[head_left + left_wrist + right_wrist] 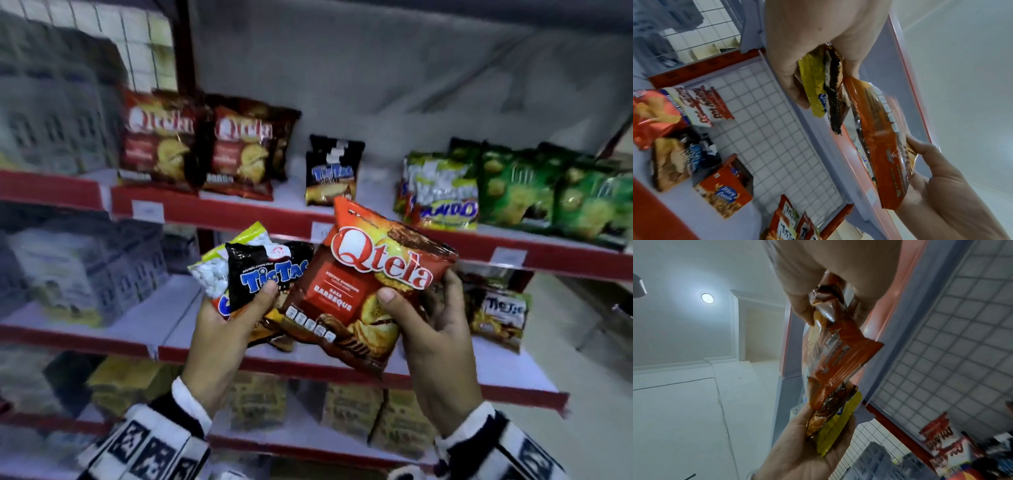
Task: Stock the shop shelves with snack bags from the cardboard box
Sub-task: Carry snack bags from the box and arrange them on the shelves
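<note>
My right hand point(428, 308) grips a red Qtela barbeque bag point(363, 284) by its lower right part, thumb across the front. It shows from below as an orange bag point(879, 146) point(836, 356). My left hand point(236, 308) pinches a black Tic Tac bag point(263, 274) stacked on a yellow-edged bag of white pieces point(212, 274); their edges point(824, 87) stick out of the fist. Both hands hover in front of the red-edged shelves point(219, 212). The cardboard box is out of sight.
The upper shelf carries two Qtela bags point(202, 150), a Tic Tac bag point(330, 174), a Garuda bag point(442, 195) and green bags point(548, 192). Bare white shelf lies between them. A Tic Tac bag point(496, 315) sits on the middle shelf at right. Boxes fill the left bay.
</note>
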Demonstrator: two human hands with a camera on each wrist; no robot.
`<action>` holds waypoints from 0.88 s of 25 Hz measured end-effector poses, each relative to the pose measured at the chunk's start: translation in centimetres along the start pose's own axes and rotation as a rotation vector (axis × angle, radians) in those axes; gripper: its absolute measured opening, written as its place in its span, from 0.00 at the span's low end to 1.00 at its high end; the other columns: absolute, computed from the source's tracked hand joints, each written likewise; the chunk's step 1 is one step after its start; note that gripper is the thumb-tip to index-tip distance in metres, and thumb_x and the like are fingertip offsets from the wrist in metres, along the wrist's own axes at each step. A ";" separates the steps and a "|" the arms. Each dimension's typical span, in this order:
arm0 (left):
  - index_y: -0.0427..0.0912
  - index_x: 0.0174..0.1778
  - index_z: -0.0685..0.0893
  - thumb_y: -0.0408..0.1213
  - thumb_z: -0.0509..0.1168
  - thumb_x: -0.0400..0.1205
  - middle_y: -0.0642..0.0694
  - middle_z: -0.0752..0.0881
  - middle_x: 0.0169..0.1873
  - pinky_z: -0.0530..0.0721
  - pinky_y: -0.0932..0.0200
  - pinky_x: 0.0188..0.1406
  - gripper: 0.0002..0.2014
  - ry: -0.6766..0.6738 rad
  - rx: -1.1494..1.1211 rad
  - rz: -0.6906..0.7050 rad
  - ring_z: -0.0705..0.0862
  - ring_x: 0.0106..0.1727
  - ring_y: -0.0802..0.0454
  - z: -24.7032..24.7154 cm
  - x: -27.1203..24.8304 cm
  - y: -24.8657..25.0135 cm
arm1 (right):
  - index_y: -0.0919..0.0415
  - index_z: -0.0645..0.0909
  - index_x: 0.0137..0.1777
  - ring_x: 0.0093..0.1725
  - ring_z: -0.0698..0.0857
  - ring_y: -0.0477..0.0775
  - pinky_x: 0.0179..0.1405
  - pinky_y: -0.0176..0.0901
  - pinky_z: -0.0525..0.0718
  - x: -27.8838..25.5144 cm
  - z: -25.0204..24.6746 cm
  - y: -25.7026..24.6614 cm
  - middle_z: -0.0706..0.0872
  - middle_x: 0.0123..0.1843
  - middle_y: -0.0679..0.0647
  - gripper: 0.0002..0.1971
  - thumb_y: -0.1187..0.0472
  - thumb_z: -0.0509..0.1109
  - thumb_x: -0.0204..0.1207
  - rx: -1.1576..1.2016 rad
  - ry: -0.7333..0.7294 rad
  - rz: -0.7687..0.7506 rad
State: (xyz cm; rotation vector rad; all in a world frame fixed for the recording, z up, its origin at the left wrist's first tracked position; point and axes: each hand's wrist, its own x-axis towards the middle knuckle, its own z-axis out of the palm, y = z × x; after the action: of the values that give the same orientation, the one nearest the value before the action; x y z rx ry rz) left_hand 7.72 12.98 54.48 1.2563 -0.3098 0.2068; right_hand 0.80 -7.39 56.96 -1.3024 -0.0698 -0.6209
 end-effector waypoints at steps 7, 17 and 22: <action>0.45 0.65 0.82 0.42 0.72 0.75 0.47 0.90 0.56 0.83 0.41 0.62 0.22 -0.030 0.021 -0.003 0.88 0.57 0.48 -1.4 2.7 6.1 | 0.46 0.66 0.74 0.58 0.88 0.49 0.54 0.51 0.88 0.5 4.4 -5.9 0.88 0.59 0.48 0.44 0.50 0.82 0.57 -0.096 -0.011 -0.019; 0.40 0.69 0.79 0.35 0.72 0.76 0.43 0.86 0.61 0.80 0.45 0.66 0.24 0.121 0.077 0.113 0.84 0.63 0.45 -8.6 5.2 11.2 | 0.55 0.74 0.62 0.59 0.84 0.51 0.61 0.54 0.85 10.8 12.9 -8.4 0.85 0.59 0.51 0.24 0.59 0.79 0.69 -0.270 0.066 -0.141; 0.40 0.66 0.81 0.35 0.72 0.76 0.45 0.88 0.57 0.86 0.62 0.50 0.22 0.158 0.127 0.127 0.88 0.55 0.53 -11.1 7.3 12.4 | 0.61 0.76 0.65 0.60 0.85 0.60 0.61 0.52 0.82 15.9 17.6 -4.3 0.86 0.61 0.58 0.26 0.56 0.79 0.69 -0.500 0.055 -0.061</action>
State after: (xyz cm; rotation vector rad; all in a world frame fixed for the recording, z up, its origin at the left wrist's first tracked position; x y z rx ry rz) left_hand 11.90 27.13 65.03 1.3377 -0.2435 0.4378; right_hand 17.26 1.98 71.97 -1.7689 0.0979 -0.7553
